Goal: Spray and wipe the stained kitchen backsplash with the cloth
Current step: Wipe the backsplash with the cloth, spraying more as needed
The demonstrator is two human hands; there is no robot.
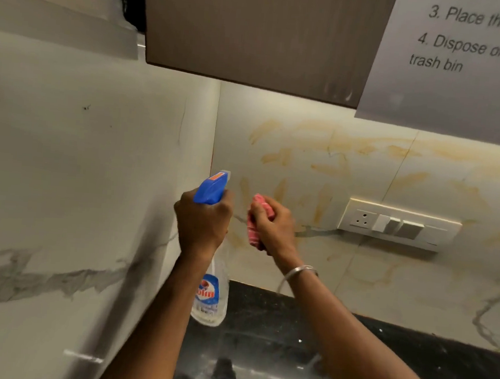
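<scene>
Head view: left hand (203, 221) grips spray bottle (210, 294) near backsplash (348, 173) corner.

L hand (203, 220) w/ spray bottle (210, 279), R hand (273, 221) w/ pink cloth (255, 224) (bunched), near stained backsplash (349, 167).
</scene>
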